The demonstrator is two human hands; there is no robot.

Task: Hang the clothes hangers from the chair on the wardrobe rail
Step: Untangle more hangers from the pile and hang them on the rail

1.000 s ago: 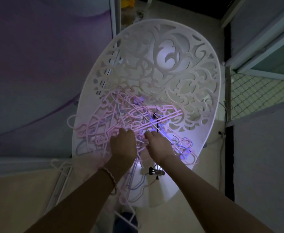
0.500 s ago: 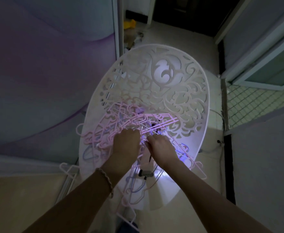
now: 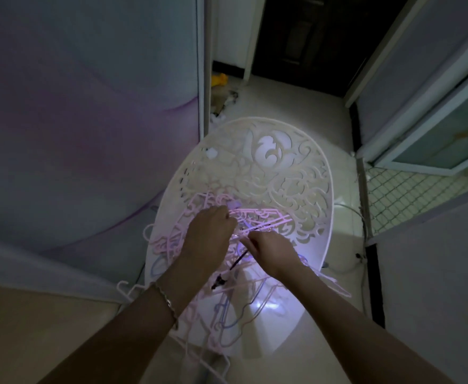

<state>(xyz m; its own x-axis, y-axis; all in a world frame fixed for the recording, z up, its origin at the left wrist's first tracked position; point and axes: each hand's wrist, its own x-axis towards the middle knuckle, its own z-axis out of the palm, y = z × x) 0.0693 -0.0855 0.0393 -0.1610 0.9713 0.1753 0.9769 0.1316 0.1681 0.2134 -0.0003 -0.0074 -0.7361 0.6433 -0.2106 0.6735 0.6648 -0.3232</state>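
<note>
Spilling over the chair's (image 3: 296,176) near edge: pink and lilac hangers (image 3: 169,242), hooks and shoulders knotted in one heap on the seat (wardrobe rail nowhere in view). Above the seat's middle, left hand (image 3: 209,236), bracelet (image 3: 166,297) at the wrist, fingers curled down into the tangle and clamped on pink bars. Just beside it, right hand (image 3: 273,249), fingertips pinched together on one thin bar, close to a black rod (image 3: 235,262) slanting across the heap. Likely step: freeing a few hangers to carry off. Best done by pinning the heap with the left and drawing one hook out along its own curve, never yanking upward, lest the rest slide off the near edge. Beyond the chair's fretwork back, pale floor (image 3: 296,98) and a dark doorway (image 3: 305,37).
</note>
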